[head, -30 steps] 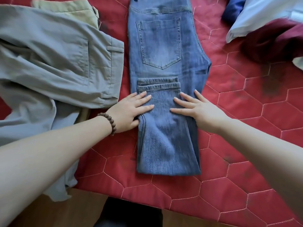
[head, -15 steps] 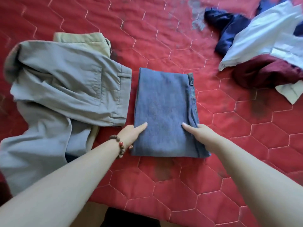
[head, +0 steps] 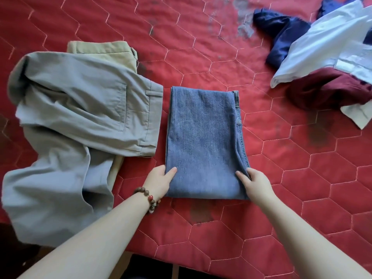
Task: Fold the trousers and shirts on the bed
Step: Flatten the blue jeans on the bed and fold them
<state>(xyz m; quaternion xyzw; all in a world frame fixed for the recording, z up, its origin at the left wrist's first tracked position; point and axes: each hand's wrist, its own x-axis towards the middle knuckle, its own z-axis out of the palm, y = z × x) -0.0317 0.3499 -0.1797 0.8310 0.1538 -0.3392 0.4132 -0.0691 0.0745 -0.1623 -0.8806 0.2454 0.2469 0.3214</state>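
Red quilted bed [head: 231,57] underneath everything. Spread loosely at left, unfolded: grey trousers [head: 80,121], lying over a beige pair [head: 104,51]. Heaped at far right: white shirt [head: 326,47], navy garment [head: 281,35], maroon garment [head: 330,87], all unfolded. Centre, near the bed's front edge: jeans [head: 203,141] folded into a compact rectangle. Left hand [head: 160,181] and right hand [head: 256,183] each pinching a near corner, thumb on top, fingers tucked under: a closed grip on the denim. Probably finishing the jeans; next, lifting or sliding the bundle aside without letting layers slip, then starting the grey trousers.
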